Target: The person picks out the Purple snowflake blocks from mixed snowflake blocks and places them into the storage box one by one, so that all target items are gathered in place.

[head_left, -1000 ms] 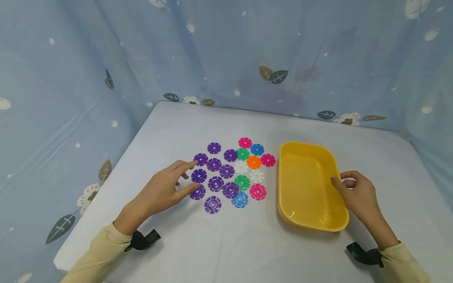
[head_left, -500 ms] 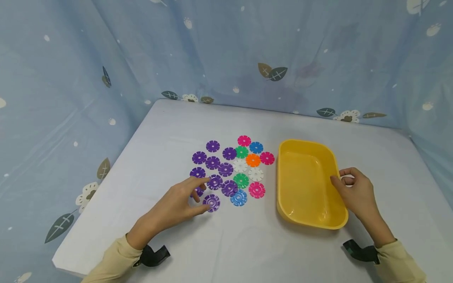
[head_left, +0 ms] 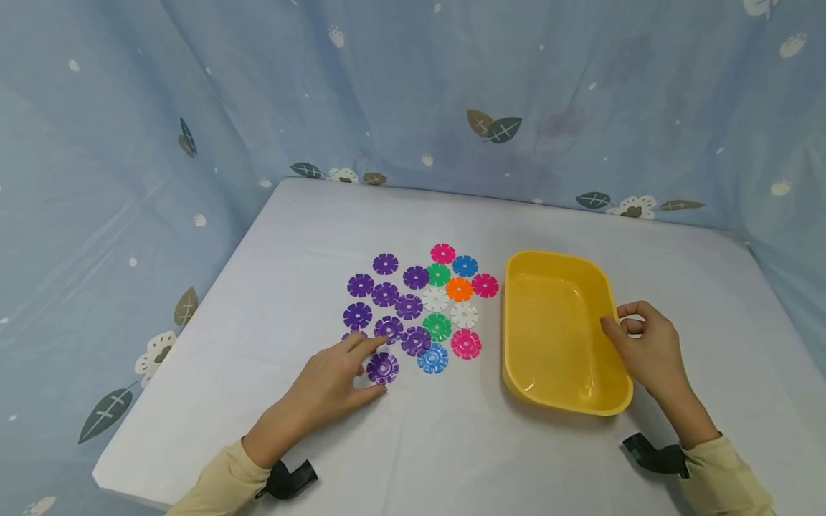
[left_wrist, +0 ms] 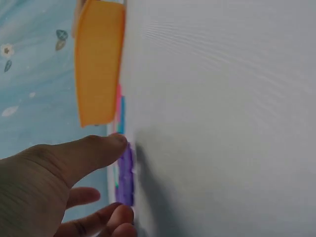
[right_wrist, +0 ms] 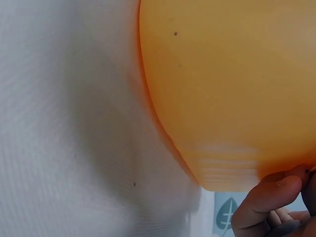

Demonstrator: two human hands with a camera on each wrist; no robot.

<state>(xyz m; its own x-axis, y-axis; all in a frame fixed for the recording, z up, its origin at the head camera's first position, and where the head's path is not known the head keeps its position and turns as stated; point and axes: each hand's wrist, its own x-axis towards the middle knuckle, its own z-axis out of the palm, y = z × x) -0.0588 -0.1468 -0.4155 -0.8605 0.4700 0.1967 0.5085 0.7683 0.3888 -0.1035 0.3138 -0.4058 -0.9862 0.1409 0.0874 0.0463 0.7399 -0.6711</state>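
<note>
My left hand [head_left: 329, 383] hovers low over the table, thumb and fingers spread on either side of the nearest purple interlocking disc [head_left: 383, 368]. In the left wrist view, purple discs [left_wrist: 126, 175] show edge-on between the thumb and the fingers; whether the skin touches them I cannot tell. More purple discs [head_left: 409, 307] lie flat just beyond, one partly hidden by the fingers. At the right, my right hand [head_left: 652, 351] pinches the rim of a yellow plastic basin [head_left: 558, 337], thumb inside and fingers outside. The basin's inside looks bare.
Several discs in other colours lie between the purple ones and the basin: pink [head_left: 466, 344], blue [head_left: 433, 358], green [head_left: 437, 327], white [head_left: 464, 314] and orange [head_left: 459, 289]. Behind the white table [head_left: 310, 236] hangs a blue patterned curtain [head_left: 387, 93].
My left hand has moved right and toward the near side, from the leftmost purple discs to the nearest one. The right hand keeps its hold on the basin. The view has shifted slightly.
</note>
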